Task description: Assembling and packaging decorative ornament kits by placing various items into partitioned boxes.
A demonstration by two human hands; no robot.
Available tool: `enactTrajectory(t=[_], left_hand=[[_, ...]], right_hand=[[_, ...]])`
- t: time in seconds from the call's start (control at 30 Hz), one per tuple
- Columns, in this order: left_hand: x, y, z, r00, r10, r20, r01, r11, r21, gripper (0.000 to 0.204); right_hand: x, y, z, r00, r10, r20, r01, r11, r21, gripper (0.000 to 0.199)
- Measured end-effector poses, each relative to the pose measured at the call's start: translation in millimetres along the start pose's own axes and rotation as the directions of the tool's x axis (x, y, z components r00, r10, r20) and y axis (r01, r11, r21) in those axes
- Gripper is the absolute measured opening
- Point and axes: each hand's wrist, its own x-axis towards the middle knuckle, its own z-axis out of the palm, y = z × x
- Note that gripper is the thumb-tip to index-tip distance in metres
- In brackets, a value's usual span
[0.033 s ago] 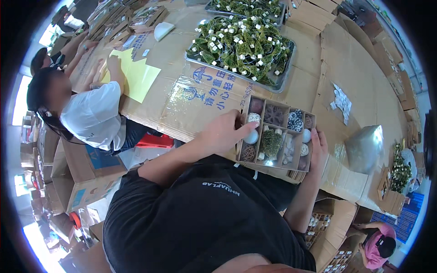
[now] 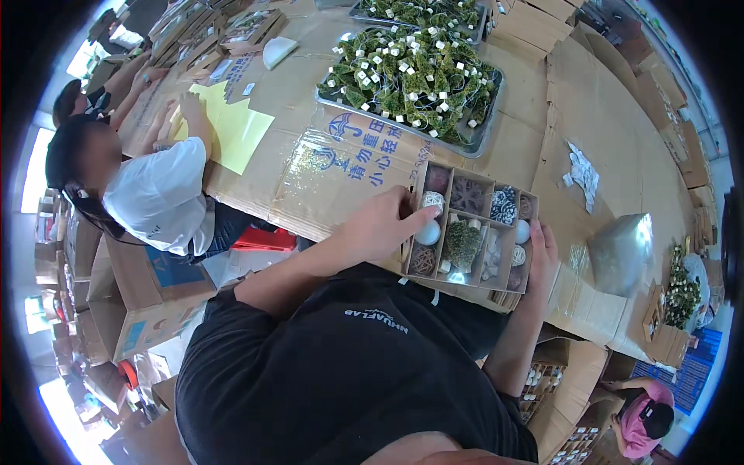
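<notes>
A shallow divided box (image 2: pixel 482 225) lies tilted at the table's near edge, in front of my body. Its compartments hold decorative pieces: a pale blue ball (image 2: pixel 427 232), a white textured ball (image 2: pixel 433 201), a brown twig ball (image 2: pixel 424 260), a frosted pine cone (image 2: pixel 503 205) and a green mossy bundle (image 2: pixel 462 244) with a white cube. My left hand (image 2: pixel 385 223) grips the box's left side, its thumb over the compartments by the two pale balls. Along the right side, my right hand (image 2: pixel 545 249) holds the box with its fingers at the edge; part of that hand is hidden.
Beyond the box, a metal tray (image 2: pixel 484 139) is heaped with green strands and white cubes. Yellow sheets (image 2: pixel 244 139) lie left, beside a seated co-worker (image 2: pixel 159 194). A crumpled paper (image 2: pixel 583 178) and a shiny clear bag (image 2: pixel 622 252) are at right. Open cartons (image 2: pixel 151 314) stand lower left.
</notes>
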Motion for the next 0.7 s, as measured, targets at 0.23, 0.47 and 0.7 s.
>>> enactTrajectory(t=[0.23,0.47,0.7], left_hand=[[-4,-1,-15,1.000,0.016,-0.022,-0.024,0.912,-0.410,0.045],[44,-89,-132,0.889,0.009,-0.457,-0.397,0.512,-0.762,0.044],[119,-251,-224,0.489,-0.468,-0.736,-0.501,0.540,-0.677,0.053]], right_hand=[[3,50,-29,0.990,-0.137,0.028,0.140,0.976,-0.164,0.035],[0,34,-13,0.992,-0.107,0.069,0.118,0.977,-0.177,0.034],[2,30,-13,0.997,-0.068,0.025,0.072,0.965,-0.253,0.032]])
